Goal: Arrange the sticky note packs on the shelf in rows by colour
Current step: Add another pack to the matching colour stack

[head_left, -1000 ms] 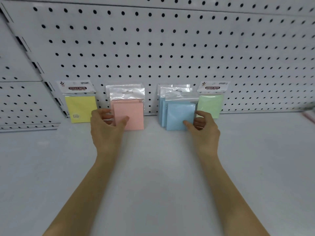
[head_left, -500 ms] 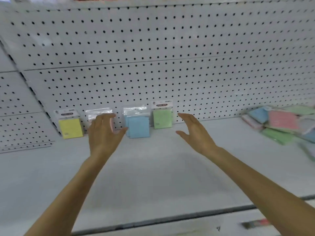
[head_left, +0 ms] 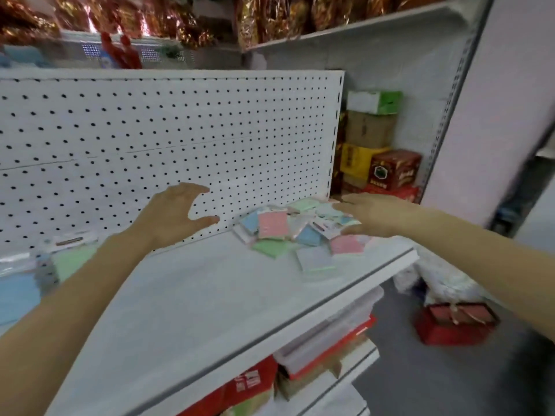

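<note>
A loose pile of sticky note packs [head_left: 300, 232] lies at the right end of the white shelf [head_left: 210, 298], among them a pink pack [head_left: 273, 225], a blue one [head_left: 309, 236] and a green one [head_left: 270, 248]. My right hand [head_left: 371, 217] reaches onto the pile's right side, fingers spread over the packs; the blur hides any grasp. My left hand [head_left: 177, 214] hovers open above the shelf, left of the pile and in front of the pegboard [head_left: 150, 139]. Arranged packs stand blurred at the far left: a green pack [head_left: 75, 262] and a blue pack [head_left: 16, 292].
The shelf's front edge [head_left: 300, 322] runs diagonally, with boxed goods [head_left: 324, 352] on the shelves below. Stacked cartons [head_left: 390, 169] stand beyond the pegboard's right end. A red box [head_left: 456, 324] lies on the floor at right. Shiny red and gold packages [head_left: 270, 16] fill the upper shelf.
The view has swung right, away from the arranged rows. Both hands moved right with it; my right hand now lies on the loose pile and my left hand nears it.
</note>
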Motion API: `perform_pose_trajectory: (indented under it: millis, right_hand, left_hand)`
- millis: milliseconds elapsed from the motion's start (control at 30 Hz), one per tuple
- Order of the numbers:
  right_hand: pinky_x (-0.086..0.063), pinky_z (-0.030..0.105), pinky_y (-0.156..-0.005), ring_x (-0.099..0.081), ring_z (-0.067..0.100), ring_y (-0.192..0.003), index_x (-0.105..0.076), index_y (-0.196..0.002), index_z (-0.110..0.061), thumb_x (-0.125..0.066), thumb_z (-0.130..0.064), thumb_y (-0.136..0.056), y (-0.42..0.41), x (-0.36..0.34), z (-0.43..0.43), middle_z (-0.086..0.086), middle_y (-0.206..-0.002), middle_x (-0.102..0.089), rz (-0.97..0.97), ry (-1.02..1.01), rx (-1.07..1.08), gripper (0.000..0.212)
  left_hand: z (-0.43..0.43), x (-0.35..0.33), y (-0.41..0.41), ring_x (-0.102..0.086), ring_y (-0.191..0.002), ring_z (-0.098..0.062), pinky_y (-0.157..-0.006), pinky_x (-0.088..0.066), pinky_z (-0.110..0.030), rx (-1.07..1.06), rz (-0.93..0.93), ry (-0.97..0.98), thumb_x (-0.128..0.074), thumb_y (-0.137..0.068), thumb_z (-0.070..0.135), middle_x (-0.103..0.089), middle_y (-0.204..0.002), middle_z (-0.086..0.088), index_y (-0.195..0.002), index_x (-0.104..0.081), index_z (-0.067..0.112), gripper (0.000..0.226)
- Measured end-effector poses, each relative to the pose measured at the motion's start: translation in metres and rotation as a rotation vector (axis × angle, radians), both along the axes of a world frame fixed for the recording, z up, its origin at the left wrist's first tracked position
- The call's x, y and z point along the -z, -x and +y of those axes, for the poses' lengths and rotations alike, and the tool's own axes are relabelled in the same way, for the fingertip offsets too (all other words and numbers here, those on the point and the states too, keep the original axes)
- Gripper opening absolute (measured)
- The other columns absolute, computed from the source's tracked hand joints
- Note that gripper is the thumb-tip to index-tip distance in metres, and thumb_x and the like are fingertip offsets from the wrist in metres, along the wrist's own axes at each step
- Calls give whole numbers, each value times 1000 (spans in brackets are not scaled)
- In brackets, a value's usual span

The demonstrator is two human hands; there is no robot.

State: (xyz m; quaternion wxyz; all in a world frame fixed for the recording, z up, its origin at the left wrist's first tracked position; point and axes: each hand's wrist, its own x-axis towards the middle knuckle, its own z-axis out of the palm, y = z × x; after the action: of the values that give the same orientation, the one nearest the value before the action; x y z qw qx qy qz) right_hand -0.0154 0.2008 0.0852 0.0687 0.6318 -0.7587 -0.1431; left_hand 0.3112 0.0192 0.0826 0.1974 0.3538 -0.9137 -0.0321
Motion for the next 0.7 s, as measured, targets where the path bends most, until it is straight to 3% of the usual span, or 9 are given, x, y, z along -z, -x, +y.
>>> perform_pose_trajectory:
  millis: [100, 233, 467, 600, 700]
  right_hand:
    - [-34, 41, -108, -32, 26, -137, -16, -150, -29, -38, -58, -93, 39, 4, 16, 3, -155, -22, -28, -12, 63, 67]
    - [-29, 41, -112, -26, 24, -140, -9, -150, -34, -36, -59, -93, 78, 22, 15, 0, -158, -15, -70, -116, 98, 68]
    - [-30, 35, -111, -32, 17, -137, -22, -148, -30, -42, -57, -92, 155, 45, -25, -3, -153, -30, -164, -153, 8, 65]
    - [-33, 34, -108, -34, 18, -135, -21, -148, -28, -43, -58, -91, 199, 52, -61, -1, -151, -32, -146, -218, 2, 68]
    - [-35, 35, -106, -36, 19, -133, -20, -149, -26, -48, -57, -89, 222, 55, -84, -1, -150, -33, -204, -213, -47, 73]
  left_hand:
    - [4, 13, 42, -40, -132, -19, -107, -29, -30, 66, -13, 14, -57, -85, 54, -41, -147, 1, -141, -40, 22, 66]
    - [-4, 36, 93, -39, -132, -19, -106, -29, -31, 86, -62, -59, -59, -86, 51, -40, -147, 1, -142, -39, 22, 65]
    - [-35, 70, 188, -39, -130, -16, -103, -35, -35, 107, -48, -211, -58, -85, 55, -40, -145, 7, -140, -38, 29, 64]
    - [-45, 83, 236, -43, -121, -9, -95, -37, -30, 112, -6, -377, -54, -71, 76, -41, -141, 13, -137, -40, 35, 79]
    - [-50, 96, 265, -43, -122, -8, -96, -38, -29, 125, -7, -457, -55, -77, 69, -42, -141, 13, -137, -38, 38, 70]
